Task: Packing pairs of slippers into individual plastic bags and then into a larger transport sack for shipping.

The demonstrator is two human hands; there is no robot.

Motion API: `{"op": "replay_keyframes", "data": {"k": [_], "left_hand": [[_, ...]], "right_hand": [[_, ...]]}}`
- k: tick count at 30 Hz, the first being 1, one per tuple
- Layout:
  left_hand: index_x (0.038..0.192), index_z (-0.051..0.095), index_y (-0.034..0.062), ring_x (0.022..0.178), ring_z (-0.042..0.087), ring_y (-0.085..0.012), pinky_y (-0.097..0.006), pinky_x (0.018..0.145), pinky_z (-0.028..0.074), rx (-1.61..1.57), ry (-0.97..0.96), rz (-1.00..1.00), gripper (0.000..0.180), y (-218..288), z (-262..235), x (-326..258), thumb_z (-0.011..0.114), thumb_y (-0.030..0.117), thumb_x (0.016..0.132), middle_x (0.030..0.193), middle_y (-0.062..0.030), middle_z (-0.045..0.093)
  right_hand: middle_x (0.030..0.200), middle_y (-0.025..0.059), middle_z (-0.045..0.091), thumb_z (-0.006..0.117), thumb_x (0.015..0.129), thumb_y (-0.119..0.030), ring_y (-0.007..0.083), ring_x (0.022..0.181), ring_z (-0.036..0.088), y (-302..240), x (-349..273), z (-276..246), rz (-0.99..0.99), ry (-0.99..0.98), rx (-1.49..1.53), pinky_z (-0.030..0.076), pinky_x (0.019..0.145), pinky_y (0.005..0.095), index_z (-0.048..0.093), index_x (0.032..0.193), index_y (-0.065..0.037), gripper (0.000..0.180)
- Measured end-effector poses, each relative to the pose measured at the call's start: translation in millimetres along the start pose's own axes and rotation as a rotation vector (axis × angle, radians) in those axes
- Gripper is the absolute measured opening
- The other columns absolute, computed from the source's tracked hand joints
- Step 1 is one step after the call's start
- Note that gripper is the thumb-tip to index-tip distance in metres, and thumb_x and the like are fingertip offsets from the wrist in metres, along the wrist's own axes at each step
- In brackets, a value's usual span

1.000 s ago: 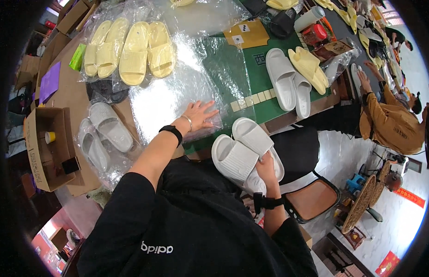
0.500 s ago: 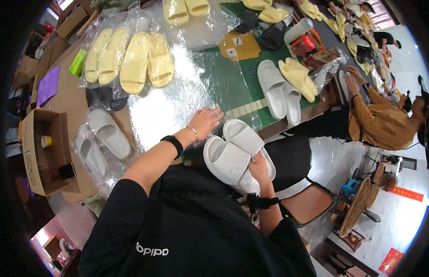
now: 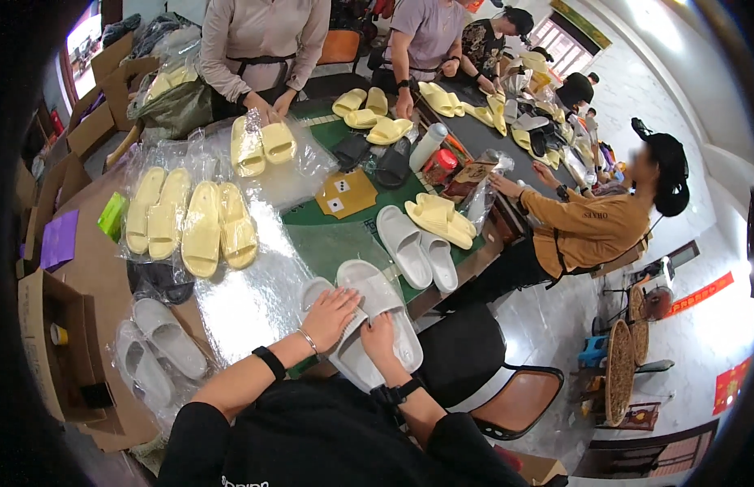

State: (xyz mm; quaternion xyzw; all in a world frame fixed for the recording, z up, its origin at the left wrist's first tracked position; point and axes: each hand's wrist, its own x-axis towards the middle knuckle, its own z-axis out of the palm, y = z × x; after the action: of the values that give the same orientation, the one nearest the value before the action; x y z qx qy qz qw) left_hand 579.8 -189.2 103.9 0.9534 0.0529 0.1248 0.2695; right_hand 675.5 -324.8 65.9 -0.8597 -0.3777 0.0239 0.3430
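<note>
At the near edge of the table I have a pair of pale grey slippers (image 3: 362,280) in front of me. My left hand (image 3: 335,315) lies flat with fingers stretched over the strap of the left slipper. My right hand (image 3: 379,337) is closed on the pair from the right, its thumb and fingers around the inner edges. Just beyond them, on the green mat (image 3: 308,280), another grey pair (image 3: 405,243) lies beside a yellow pair (image 3: 440,217). A clear plastic bag (image 3: 336,247) is spread over the mat and the tabletop.
Bagged yellow slippers (image 3: 200,231) lie at the far left, above a bagged grey pair (image 3: 170,337). A cardboard box (image 3: 68,349) stands at the left edge. A bottle (image 3: 428,146) and red jar (image 3: 440,165) stand farther back. A black chair (image 3: 462,349) is right; co-workers (image 3: 267,32) stand across.
My left hand has come from the plastic onto the slippers, and the pair has moved toward the table. The view has tilted up, bringing the people across the table into sight.
</note>
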Motion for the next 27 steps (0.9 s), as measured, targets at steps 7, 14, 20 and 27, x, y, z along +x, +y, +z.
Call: {"op": "replay_keyframes", "data": {"k": [7,14,20,27], "left_hand": [[0.127,0.040,0.0070,0.126,0.028,-0.0294,-0.044,0.105,0.016,-0.076,0.085,0.133,0.040,34,-30,-2,0.041,0.019,0.089,0.134,-0.0106,0.037],[0.123,0.043,0.0024,0.126,0.029,-0.0297,-0.047,0.105,0.016,-0.233,0.088,0.200,0.038,80,-61,-22,0.044,0.015,0.087,0.129,-0.0124,0.040],[0.131,0.034,0.0054,0.131,0.020,-0.0259,-0.049,0.105,0.011,-0.214,0.064,0.158,0.045,75,-83,-52,0.041,0.019,0.089,0.137,-0.0098,0.031],[0.137,0.000,-0.0015,0.129,0.006,-0.0441,-0.049,0.104,0.012,-0.282,0.777,-0.489,0.102,34,-110,-76,0.066,0.041,0.071,0.139,-0.0278,0.004]], "right_hand": [[0.089,0.0224,0.053,0.053,0.073,-0.010,0.0400,0.085,0.048,-3,38,27,-0.190,0.227,0.201,0.039,0.077,0.0436,0.054,0.081,0.005,0.017],[0.098,0.0229,0.052,0.055,0.078,-0.020,0.0358,0.089,0.049,-49,107,38,-0.070,0.250,-0.180,0.035,0.088,0.0436,0.052,0.096,0.005,0.031],[0.092,0.0223,0.054,0.053,0.077,-0.015,0.0368,0.087,0.050,-89,110,23,-0.140,0.235,-0.326,0.038,0.082,0.0431,0.053,0.092,0.006,0.025],[0.085,0.0220,0.057,0.049,0.075,-0.005,0.0372,0.081,0.053,-97,126,65,-0.232,0.381,0.128,0.042,0.071,0.0410,0.055,0.090,0.009,0.021]]}}
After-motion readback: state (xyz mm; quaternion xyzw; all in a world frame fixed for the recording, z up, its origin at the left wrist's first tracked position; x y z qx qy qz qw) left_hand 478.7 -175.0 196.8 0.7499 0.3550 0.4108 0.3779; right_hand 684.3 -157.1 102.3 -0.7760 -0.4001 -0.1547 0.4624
